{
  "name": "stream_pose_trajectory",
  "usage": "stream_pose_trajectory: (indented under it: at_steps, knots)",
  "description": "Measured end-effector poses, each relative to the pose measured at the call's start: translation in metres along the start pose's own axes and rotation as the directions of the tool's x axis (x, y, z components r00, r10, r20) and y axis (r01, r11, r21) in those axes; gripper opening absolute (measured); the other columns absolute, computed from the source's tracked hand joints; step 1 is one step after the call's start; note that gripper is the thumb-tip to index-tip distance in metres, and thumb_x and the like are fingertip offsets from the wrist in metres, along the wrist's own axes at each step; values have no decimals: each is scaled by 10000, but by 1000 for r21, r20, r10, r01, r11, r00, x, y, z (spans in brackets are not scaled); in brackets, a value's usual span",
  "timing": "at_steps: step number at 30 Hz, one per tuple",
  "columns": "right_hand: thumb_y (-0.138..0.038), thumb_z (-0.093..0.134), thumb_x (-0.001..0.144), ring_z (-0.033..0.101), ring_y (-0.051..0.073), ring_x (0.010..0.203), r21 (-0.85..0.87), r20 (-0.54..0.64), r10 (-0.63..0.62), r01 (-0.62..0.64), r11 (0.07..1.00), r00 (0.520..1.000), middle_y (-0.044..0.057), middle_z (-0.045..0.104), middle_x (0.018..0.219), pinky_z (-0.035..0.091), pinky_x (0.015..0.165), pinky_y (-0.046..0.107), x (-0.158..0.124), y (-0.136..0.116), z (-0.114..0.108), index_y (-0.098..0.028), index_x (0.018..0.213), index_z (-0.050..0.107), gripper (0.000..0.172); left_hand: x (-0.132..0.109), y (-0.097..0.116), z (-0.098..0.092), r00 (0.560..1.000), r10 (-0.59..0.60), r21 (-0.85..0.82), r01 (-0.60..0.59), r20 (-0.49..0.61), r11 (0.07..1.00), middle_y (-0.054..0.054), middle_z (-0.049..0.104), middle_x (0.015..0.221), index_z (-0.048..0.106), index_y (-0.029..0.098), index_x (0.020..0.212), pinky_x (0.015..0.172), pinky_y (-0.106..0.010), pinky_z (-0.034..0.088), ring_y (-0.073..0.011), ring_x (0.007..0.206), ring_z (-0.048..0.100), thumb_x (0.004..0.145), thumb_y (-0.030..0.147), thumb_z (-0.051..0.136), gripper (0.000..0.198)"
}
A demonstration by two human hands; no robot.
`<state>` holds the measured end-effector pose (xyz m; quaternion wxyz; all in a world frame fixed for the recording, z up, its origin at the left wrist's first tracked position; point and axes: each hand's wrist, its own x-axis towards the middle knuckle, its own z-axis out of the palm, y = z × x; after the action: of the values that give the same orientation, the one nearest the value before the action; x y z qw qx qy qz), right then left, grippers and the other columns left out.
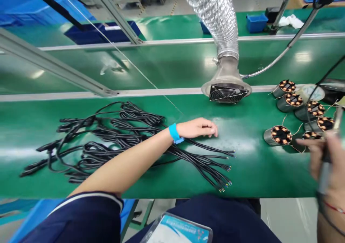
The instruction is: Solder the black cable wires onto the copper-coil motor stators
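Where the left hand is: the left hand (196, 127) hangs nearer the person than the fan (228, 94) and a little left of it, fingers loosely bent side by side; whether it touches the cables (129, 128), I cannot tell.
Right hand: well right of the fan and nearer the person, the right hand (334, 167) is blurred, its fingers closed round a tool (325, 171); the exact grip cannot be told.
Cables: black, coiled left of the fan under the left forearm, their stripped ends (226, 185) on the person's side of it.
Stators: right of the fan, a cluster of stators (281, 134) with copper windings, beside the right hand.
Duct: silvery, the duct (215, 17) comes down to the fan from above.
Bench: green, the bench (250, 178) runs beneath the fan.
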<state>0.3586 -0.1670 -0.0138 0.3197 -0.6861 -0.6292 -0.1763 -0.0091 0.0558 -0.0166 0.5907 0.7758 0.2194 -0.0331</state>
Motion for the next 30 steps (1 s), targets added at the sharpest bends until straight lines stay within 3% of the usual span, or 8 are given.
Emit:
stream_pose_trajectory:
  at_steps: [1, 3, 9, 15, 17, 20, 25, 30]
  knots:
    - [-248, 627, 874, 616, 147, 666, -83, 57, -156, 160, 984, 986, 27, 694, 779, 430, 640, 275, -4, -17, 5, -257, 1253, 573, 383, 1, -3, -2, 1000, 1, -57, -2, -18, 998, -32, 590, 764, 673, 108, 930, 663, -227, 410, -104, 681, 491, 877, 572, 524, 490]
    - [-250, 648, 863, 622, 176, 725, -178, 150, -267, 291, 940, 952, 42, 684, 772, 438, 699, 302, -2, -41, 18, -234, 1164, 623, 303, -1, -8, -3, 996, 17, -149, -30, -89, 988, -33, 582, 795, 690, 106, 953, 657, -225, 401, -94, 679, 470, 863, 585, 551, 507]
    - [-363, 621, 889, 620, 273, 910, -360, 269, -262, 349, 865, 927, 69, 681, 802, 404, 802, 395, 15, -63, 45, -190, 1176, 623, 335, -12, -10, 6, 949, 105, -316, -202, -298, 927, -51, 594, 874, 737, 129, 945, 737, -248, 434, -105, 758, 497, 912, 493, 521, 425]
    - [-158, 577, 863, 619, 265, 1054, -56, 231, -382, 404, 913, 895, 63, 698, 925, 372, 1056, 510, 13, -97, 63, -215, 1197, 575, 338, -7, -9, 10, 926, -119, -441, -55, -358, 896, 34, 547, 653, 592, 99, 1114, 563, -217, 428, -75, 536, 525, 914, 187, 451, 260]
    - [-149, 589, 830, 620, 264, 1037, 76, 185, -375, 367, 927, 908, 66, 696, 988, 422, 1022, 507, 11, -108, 66, -231, 1152, 575, 332, -6, -8, 12, 899, -156, -512, -84, -408, 855, 47, 540, 685, 540, 120, 1069, 516, -191, 391, -60, 515, 517, 859, 114, 481, 218]
    - [-175, 588, 828, 633, 259, 1004, 208, 140, -227, 196, 958, 964, 58, 700, 998, 492, 922, 473, 10, -121, 69, -253, 1138, 553, 321, -8, -3, 14, 882, -180, -514, -80, -436, 854, 76, 465, 664, 532, 130, 954, 489, -168, 298, -29, 495, 394, 836, 140, 562, 122]
    - [-295, 627, 848, 586, 262, 1216, 451, 308, -48, -102, 887, 950, 137, 592, 1312, 480, 1019, 502, 10, -147, 76, -224, 1323, 386, 537, -10, 5, 15, 960, -84, -361, -18, -266, 932, 48, 516, 694, 618, 114, 913, 589, -197, 335, -59, 602, 407, 844, 338, 641, 235]
    - [-382, 700, 803, 449, 295, 1376, 513, 374, -6, -202, 834, 927, 196, 389, 1494, 461, 1062, 544, 0, -161, 92, -223, 1359, 289, 710, -14, 3, 13, 992, 26, -123, -41, -126, 992, 7, 608, 759, 670, 125, 851, 690, -208, 386, -86, 707, 504, 843, 313, 637, 191]
